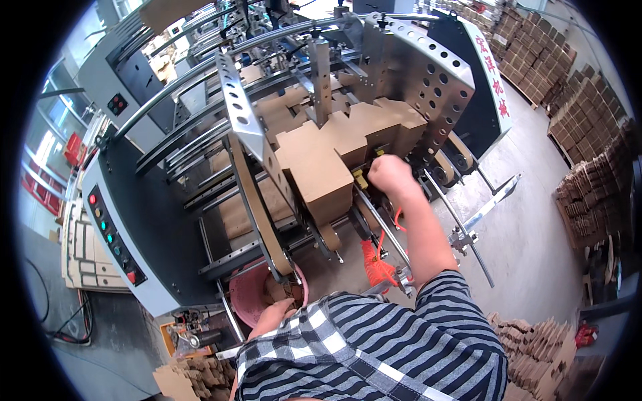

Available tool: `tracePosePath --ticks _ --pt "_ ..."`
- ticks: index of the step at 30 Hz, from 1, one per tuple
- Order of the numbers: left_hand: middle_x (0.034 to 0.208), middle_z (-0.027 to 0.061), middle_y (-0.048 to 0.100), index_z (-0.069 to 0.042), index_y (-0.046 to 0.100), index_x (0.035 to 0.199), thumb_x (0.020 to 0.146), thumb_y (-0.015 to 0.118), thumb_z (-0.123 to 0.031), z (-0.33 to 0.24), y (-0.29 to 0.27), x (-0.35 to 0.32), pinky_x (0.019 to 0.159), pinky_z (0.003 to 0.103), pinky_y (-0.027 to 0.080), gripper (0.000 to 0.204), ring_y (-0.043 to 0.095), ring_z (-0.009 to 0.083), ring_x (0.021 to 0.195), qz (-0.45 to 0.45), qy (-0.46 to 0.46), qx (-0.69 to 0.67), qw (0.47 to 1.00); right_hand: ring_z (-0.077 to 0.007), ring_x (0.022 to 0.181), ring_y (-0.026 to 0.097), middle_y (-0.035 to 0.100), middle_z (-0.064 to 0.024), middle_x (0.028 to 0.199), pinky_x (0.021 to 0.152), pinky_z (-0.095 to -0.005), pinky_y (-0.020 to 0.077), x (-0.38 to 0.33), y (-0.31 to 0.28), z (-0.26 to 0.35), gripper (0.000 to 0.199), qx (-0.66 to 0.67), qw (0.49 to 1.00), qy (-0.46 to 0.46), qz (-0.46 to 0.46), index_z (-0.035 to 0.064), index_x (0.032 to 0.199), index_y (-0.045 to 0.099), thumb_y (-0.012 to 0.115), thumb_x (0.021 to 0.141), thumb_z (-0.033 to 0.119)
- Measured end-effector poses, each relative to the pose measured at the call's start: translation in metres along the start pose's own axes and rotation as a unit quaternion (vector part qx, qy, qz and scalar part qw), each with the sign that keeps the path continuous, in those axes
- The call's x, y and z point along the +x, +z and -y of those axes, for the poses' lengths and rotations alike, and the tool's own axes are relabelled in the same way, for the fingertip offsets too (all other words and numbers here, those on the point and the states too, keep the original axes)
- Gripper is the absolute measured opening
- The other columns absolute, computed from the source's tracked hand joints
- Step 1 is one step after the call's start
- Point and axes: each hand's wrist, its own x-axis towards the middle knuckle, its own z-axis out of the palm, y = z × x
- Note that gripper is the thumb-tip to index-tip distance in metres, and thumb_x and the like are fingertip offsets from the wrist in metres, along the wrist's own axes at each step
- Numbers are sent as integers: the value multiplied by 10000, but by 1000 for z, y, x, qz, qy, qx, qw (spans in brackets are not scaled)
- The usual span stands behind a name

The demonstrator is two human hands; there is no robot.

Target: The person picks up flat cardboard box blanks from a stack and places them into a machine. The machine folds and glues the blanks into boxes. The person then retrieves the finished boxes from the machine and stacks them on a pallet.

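My right hand at the feeder of the big grey carton-folding machine point(154, 220), left hand low by the pink bucket.

From the machine's grey control panel at nine o'clock to its perforated steel side plate point(428, 73) at one o'clock, rails crowd the centre; the only open room I see is bare concrete floor point(535, 227) at three o'clock. The stack of flat brown die-cut cardboard blanks point(321, 160) sits at centre between the guides, long axis running from eleven to five o'clock, matte tan with notched flaps. My right hand point(391, 175) is clenched at the stack's right edge, beside a small yellow part; what it grasps I cannot tell. My left hand point(274, 315) rests at six o'clock against the round pink plastic bucket point(251, 294); its grip is hidden.
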Motion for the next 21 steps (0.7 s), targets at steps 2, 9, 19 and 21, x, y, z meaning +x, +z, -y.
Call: tracePosePath --ticks 2,9,19,21 --pt "1062 218 614 -36 541 1200 898 567 -295 0 2 0 846 444 473 399 574 392 1024 -12 4 -8 1000 -344 933 641 675 -176 951 818 -422 509 26 -10 -38 233 -22 997 56 -39 88 881 710 547 731 160" --pt "1087 204 621 -44 552 1190 890 580 -303 11 7 14 827 448 483 398 590 384 1007 29 -20 0 999 -365 943 625 660 -188 964 829 -443 504 92 18 -146 249 -154 987 53 9 52 902 697 509 797 176" --pt "1169 203 590 -88 539 1241 877 522 -232 3 0 16 876 420 471 392 573 368 1068 49 -33 2 998 -332 928 649 678 -174 951 818 -423 520 115 1 -124 214 -228 969 -12 98 43 865 712 577 726 133" --pt "1179 202 585 -87 541 1236 872 518 -216 -10 -10 19 883 419 468 387 569 368 1075 56 -32 20 998 -327 940 650 678 -172 970 826 -417 520 109 -6 -121 222 -240 962 -17 126 43 882 712 583 725 132"
